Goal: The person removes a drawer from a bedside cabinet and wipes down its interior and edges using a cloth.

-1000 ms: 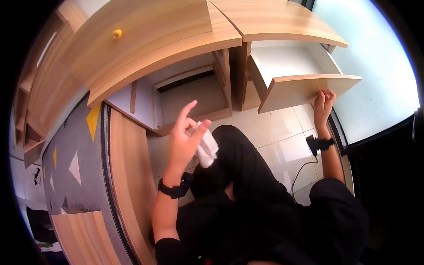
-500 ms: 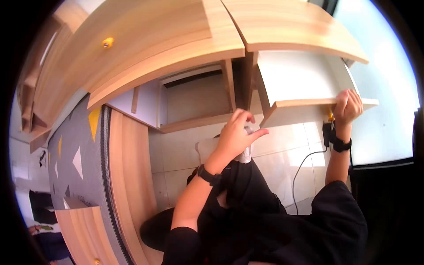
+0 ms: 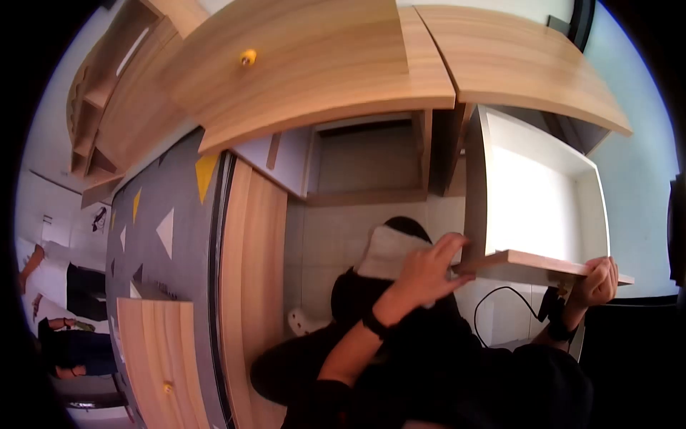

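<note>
A wooden drawer (image 3: 550, 207) with a white inside is pulled well out from under the right-hand top. My right hand (image 3: 599, 281) is closed over the right end of its front panel, fingers hooked on the upper edge. At the panel's left corner is my left hand (image 3: 425, 275), its thumb and fingers closing around that corner. A white cloth (image 3: 386, 252) shows beside and partly behind my left hand, near my knee. Whether my left palm also holds part of the cloth is hidden.
A wooden cabinet top with a yellow knob (image 3: 248, 57) spans the upper left, above an open compartment (image 3: 368, 161). A black cable (image 3: 493, 293) lies on the tiled floor. Left is a grey patterned mattress (image 3: 168, 214) on a wooden frame. Other people (image 3: 78, 322) are at far left.
The drawer has come farther out toward me, with my right hand on its front. My left hand has moved right and down to the drawer's left corner. The view has shifted.
</note>
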Demonstrator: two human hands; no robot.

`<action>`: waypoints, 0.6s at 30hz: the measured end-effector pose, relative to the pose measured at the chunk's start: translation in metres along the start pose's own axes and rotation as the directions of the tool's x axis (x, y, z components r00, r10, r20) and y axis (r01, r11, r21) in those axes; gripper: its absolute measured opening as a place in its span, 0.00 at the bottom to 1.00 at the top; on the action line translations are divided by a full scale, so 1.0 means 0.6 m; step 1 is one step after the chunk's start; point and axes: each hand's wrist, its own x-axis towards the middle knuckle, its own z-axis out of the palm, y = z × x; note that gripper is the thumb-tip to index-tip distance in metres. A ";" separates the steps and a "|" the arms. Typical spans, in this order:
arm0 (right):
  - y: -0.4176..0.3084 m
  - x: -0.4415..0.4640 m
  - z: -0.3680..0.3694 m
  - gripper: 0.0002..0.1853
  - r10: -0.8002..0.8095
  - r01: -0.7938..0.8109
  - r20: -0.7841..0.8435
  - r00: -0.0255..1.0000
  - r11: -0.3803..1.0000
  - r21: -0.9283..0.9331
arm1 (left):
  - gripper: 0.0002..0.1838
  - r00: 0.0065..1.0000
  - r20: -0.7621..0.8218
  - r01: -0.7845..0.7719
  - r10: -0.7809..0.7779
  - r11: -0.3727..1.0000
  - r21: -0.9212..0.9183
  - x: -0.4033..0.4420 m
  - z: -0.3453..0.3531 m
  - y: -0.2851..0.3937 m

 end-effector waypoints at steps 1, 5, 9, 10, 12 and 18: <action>-0.005 -0.004 0.000 0.17 -0.011 0.012 0.023 1.000 1.000 -0.016 | 0.34 0.999 0.049 -0.003 -0.001 0.997 0.078 0.004 -0.006 0.002; -0.024 -0.002 -0.003 0.16 -0.183 0.185 0.033 0.983 0.981 -0.055 | 0.35 0.999 0.024 0.034 -0.039 0.984 0.177 -0.009 0.017 -0.004; -0.077 0.009 -0.002 0.18 -0.417 0.417 -0.007 0.909 0.908 -0.030 | 0.32 0.981 -0.187 0.067 -0.045 0.991 0.117 -0.049 0.033 -0.015; -0.083 0.013 -0.007 0.18 -0.423 0.423 0.022 0.906 0.906 0.000 | 0.31 0.974 -0.224 0.065 -0.047 0.995 0.071 -0.066 0.039 -0.018; -0.072 0.008 -0.020 0.17 -0.394 0.387 0.105 0.913 0.919 0.076 | 0.30 0.963 -0.267 0.031 -0.032 0.999 -0.010 -0.104 0.052 -0.012; -0.174 0.026 -0.056 0.15 -0.434 0.399 0.211 0.876 0.897 0.192 | 0.28 0.900 -0.403 0.153 -0.166 0.986 -0.063 -0.240 0.015 0.056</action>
